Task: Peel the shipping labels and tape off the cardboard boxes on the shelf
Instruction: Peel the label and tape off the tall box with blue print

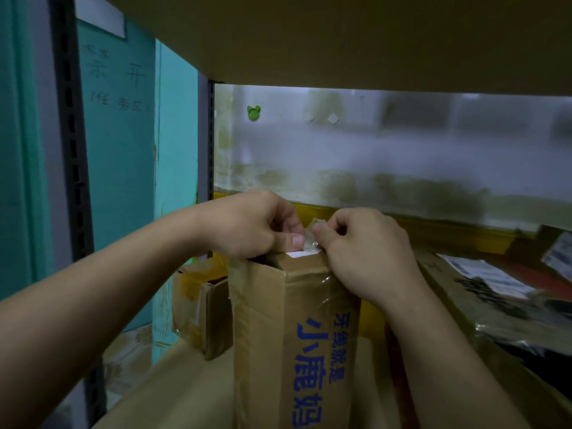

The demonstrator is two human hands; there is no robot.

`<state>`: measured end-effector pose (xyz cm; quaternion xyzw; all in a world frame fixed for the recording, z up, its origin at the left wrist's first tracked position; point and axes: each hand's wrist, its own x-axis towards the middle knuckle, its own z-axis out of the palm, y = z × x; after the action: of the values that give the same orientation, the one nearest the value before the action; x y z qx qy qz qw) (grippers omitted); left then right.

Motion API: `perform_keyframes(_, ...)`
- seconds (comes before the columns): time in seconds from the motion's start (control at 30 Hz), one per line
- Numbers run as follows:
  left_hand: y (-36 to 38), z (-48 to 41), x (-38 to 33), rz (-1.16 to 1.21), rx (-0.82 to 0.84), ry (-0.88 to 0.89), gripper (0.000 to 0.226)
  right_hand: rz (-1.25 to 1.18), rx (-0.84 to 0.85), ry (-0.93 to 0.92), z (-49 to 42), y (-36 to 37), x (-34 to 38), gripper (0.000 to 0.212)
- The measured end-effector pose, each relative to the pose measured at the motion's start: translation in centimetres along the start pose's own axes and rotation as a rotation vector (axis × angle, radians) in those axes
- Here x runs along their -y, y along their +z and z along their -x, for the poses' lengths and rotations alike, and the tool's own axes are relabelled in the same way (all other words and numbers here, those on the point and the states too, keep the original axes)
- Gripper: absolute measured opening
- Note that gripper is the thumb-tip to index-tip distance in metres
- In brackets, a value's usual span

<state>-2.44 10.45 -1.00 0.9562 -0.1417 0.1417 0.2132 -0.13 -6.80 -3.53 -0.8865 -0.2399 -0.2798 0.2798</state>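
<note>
A tall brown cardboard box [291,329] with blue printed characters stands upright on the shelf, clear tape wrinkled over its upper side. Both hands meet at its top edge. My left hand [247,224] grips the box's top flap, thumb pressed near a small white label [298,254]. My right hand [365,252] pinches a crumpled scrap of clear tape [312,235] between thumb and forefinger, right beside my left thumb.
A smaller taped box [201,305] sits to the left behind the tall one. Flattened boxes with white shipping labels [492,277] lie at the right. The shelf board above [340,38] hangs low. A dark slotted metal post [71,150] stands at the left.
</note>
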Motion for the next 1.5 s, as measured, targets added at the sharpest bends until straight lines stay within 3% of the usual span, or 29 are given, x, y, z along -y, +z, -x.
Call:
perform_keyframes(0.2, -0.2, 0.3, 0.8, 0.091, -0.01, -0.052, 0.022, -0.016, -0.056, 0.002, 0.3, 0.2, -0.2, 0.037)
perform_keyframes(0.43, -0.4, 0.8, 0.3, -0.011, -0.053, -0.028, 0.006, -0.047, -0.058, 0.022, 0.1, 0.1, -0.4, 0.037)
perform_keyframes(0.6, 0.3, 1.1, 0.6, -0.03, -0.141, 0.069, 0.011, -0.08, -0.01, 0.044, -0.5, -0.4, -0.5, 0.033)
perform_keyframes(0.77, 0.1, 0.6, 0.8, -0.008, -0.043, 0.099, 0.018, -0.05, 0.071, 0.049, -1.5, -1.0, 0.0, 0.03)
perform_keyframes(1.0, -0.8, -0.5, 0.2, -0.077, 0.083, 0.132, 0.014, 0.008, 0.056, 0.074, -1.8, -0.7, 0.2, 0.029)
perform_keyframes(1.33, 0.3, -1.5, -0.5, -0.262, 0.071, 0.101, 0.026, 0.012, 0.041, 0.074, -2.0, -0.4, 0.2, 0.027)
perform_keyframes(1.5, 0.6, -1.1, 0.0, -0.188, 0.073, 0.125, 0.028, -0.016, 0.03, 0.088, -1.6, -0.6, 0.0, 0.031)
